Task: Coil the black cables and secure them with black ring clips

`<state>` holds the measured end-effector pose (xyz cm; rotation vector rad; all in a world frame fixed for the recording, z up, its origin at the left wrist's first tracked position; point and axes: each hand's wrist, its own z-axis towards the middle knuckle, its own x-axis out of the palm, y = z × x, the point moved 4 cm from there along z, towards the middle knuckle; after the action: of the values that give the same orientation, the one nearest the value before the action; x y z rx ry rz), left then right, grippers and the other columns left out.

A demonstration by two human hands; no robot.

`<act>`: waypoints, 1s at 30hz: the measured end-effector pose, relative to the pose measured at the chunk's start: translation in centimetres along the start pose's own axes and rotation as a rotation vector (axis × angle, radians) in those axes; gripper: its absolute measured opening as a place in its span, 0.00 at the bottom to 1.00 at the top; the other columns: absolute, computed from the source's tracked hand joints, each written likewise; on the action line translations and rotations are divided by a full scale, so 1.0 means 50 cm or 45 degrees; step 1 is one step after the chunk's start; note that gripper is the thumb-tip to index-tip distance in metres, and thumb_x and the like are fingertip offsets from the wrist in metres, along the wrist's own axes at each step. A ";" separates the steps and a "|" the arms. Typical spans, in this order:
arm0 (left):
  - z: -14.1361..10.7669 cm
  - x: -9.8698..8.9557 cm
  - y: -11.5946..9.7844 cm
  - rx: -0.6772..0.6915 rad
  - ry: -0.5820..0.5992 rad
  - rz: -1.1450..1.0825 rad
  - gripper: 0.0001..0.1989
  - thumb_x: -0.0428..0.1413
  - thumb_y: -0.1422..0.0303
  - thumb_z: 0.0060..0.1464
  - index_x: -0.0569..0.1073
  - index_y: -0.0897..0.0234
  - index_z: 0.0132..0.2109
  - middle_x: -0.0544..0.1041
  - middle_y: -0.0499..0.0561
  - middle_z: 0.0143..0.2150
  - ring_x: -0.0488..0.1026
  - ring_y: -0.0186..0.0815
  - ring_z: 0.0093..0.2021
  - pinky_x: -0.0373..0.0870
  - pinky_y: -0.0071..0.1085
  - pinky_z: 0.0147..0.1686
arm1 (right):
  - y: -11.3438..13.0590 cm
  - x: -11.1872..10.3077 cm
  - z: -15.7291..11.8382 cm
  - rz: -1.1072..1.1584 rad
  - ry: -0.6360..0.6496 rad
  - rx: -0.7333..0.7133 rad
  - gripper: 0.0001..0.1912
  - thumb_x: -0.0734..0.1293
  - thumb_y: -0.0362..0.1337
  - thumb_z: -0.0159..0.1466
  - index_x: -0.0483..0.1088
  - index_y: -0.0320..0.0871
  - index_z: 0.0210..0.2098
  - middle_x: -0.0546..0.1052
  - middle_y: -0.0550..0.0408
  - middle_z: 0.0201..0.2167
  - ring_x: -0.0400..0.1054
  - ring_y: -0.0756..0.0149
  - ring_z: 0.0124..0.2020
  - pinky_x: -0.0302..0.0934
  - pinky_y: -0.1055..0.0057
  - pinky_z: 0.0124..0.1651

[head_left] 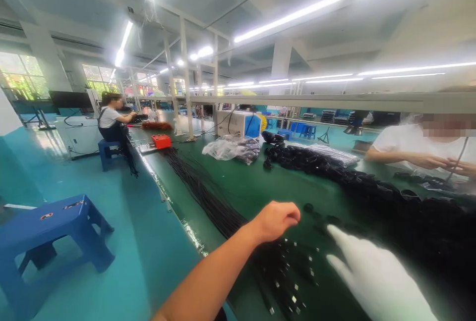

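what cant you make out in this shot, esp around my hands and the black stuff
- Head view: whether the left hand holds anything; its curled fingers hide the inside.
- Head view: part of the black cables; the left forearm covers it.
- Head view: single pieces in the black heap; dark, blurred, cut off by the right edge.
- Head view: any lettering on the red box; too small.
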<state>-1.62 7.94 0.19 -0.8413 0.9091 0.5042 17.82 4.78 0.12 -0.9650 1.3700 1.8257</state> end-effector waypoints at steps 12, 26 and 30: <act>-0.019 0.009 -0.138 0.260 0.287 -0.083 0.11 0.49 0.68 0.59 0.75 0.61 0.33 0.76 0.44 0.32 0.69 0.32 0.37 0.57 0.29 0.42 | 0.045 0.133 -0.132 2.281 1.150 0.256 0.24 0.57 0.48 0.64 0.66 0.32 0.45 0.76 0.43 0.34 0.74 0.58 0.32 0.68 0.54 0.34; -0.037 0.126 -0.105 0.091 0.260 -0.002 0.16 0.40 0.69 0.63 0.72 0.62 0.36 0.74 0.47 0.33 0.70 0.33 0.35 0.61 0.28 0.35 | -0.020 0.058 -0.117 2.535 0.693 -0.083 0.16 0.64 0.48 0.59 0.66 0.43 0.40 0.75 0.56 0.28 0.72 0.64 0.28 0.66 0.59 0.34; -0.129 0.166 -0.109 0.130 0.219 0.260 0.13 0.42 0.72 0.60 0.71 0.62 0.34 0.74 0.50 0.31 0.69 0.36 0.31 0.59 0.30 0.31 | -0.071 0.011 -0.083 2.340 0.211 0.089 0.11 0.60 0.47 0.63 0.65 0.47 0.37 0.71 0.61 0.28 0.66 0.71 0.28 0.63 0.60 0.44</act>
<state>3.51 -0.14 -6.73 -0.7102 1.1769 0.5632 21.22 1.68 -2.86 0.6491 2.7714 2.7059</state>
